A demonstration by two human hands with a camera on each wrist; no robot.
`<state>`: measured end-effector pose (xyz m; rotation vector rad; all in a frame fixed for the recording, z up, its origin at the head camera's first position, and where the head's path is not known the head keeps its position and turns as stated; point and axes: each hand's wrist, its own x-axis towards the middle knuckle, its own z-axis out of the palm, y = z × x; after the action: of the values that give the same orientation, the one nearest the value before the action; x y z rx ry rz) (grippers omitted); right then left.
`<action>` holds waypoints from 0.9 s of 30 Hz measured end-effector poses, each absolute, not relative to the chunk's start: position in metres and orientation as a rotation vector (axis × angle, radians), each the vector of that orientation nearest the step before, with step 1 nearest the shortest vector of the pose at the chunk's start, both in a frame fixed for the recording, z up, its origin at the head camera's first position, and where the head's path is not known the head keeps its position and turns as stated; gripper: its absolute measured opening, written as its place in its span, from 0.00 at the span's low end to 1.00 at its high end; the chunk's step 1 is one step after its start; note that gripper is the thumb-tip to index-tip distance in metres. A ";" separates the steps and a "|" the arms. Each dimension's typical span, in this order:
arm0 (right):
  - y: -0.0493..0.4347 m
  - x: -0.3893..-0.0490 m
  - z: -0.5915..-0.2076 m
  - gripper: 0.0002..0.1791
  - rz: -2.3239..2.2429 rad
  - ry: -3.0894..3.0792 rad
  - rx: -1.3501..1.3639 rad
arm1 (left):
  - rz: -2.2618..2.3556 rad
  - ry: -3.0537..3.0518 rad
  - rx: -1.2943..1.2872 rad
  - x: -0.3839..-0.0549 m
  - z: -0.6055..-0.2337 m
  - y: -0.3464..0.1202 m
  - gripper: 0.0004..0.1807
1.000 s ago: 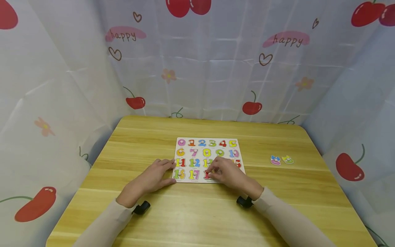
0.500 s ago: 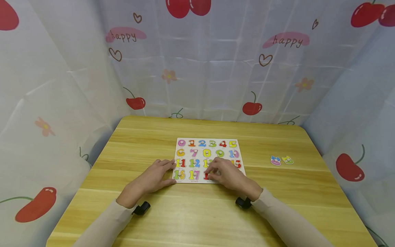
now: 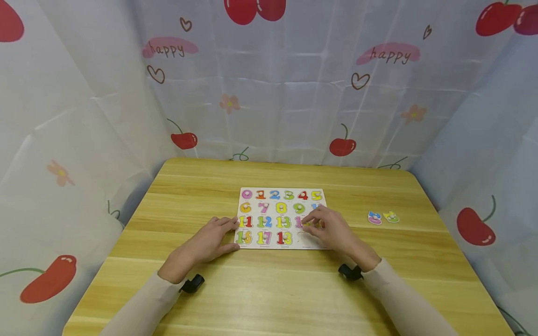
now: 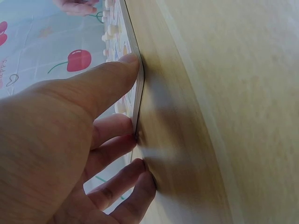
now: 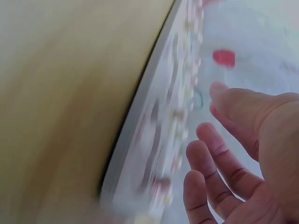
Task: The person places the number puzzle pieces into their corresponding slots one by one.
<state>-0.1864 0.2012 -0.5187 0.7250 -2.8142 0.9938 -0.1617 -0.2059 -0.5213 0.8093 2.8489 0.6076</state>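
Observation:
A white wooden number puzzle board [image 3: 273, 229] lies on the table, with rows of coloured number pieces topped by small knobs. My left hand [image 3: 213, 239] rests at its left side; in the left wrist view the thumb [image 4: 127, 59] lies on the board's edge and other fingertips touch the edge and tabletop. Above the board's right side is my right hand [image 3: 329, 228], its thumb and fingers apart with nothing between them in the right wrist view. It covers part of the third row. A red-and-yellow number piece [image 3: 284, 238] sits in the bottom row, left of a bare outlined slot [image 3: 303, 239].
Two loose number pieces lie right of the board: a blue-and-pink one [image 3: 374, 218] and a yellow-and-green one [image 3: 391, 217]. The wooden table [image 3: 269, 294] meets a cherry-printed curtain [image 3: 277, 126] at the back and sides.
My right hand has let go of the red-and-yellow number piece in the bottom row and moved right and slightly up over the board. The left hand has stayed put.

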 end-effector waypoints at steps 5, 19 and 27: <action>0.238 -0.192 -0.520 0.09 0.957 -2.829 0.553 | 0.623 2.842 0.821 -0.162 -0.521 -0.205 0.38; 0.369 -0.195 -0.520 0.20 0.868 -2.773 0.188 | 0.623 2.839 0.811 -0.162 -0.522 -0.207 0.38; 0.424 -0.197 -0.531 0.33 1.035 -2.840 -0.029 | 0.617 2.846 0.801 -0.162 -0.522 -0.207 0.37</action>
<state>-0.1972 0.4237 -0.5310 -0.0295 -2.8400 1.0349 -0.1624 -0.2075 -0.5225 0.8012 2.8460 0.6166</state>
